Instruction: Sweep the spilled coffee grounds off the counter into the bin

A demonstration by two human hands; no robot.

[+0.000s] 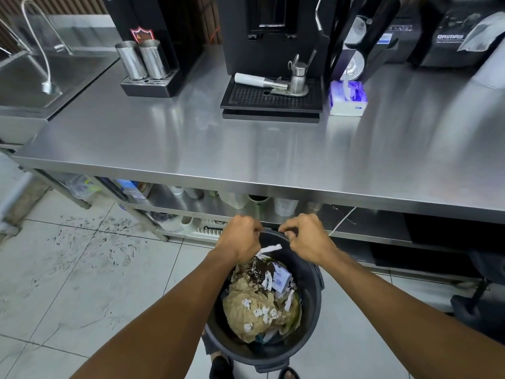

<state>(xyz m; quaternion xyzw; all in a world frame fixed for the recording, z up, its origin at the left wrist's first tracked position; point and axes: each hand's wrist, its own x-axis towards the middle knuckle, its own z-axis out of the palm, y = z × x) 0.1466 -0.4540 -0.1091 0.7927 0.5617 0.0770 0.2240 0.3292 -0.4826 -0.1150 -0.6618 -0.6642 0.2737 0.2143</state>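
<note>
The dark grey bin stands on the floor in front of the steel counter. It holds crumpled brown paper, white scraps and dark coffee grounds on top. Both my hands hover over the bin's far rim. My left hand is curled, and a strip of white tissue sticks out from under its fingers. My right hand is just beside it, fingers pinched together with nothing visible in them. I see no grounds on the counter top.
On the counter stand a black coffee machine with drip tray, a tissue pack, two steel cups and more machines at the right. A sink lies at the left. A lower shelf holds containers. Dark scuffs mark the floor tiles.
</note>
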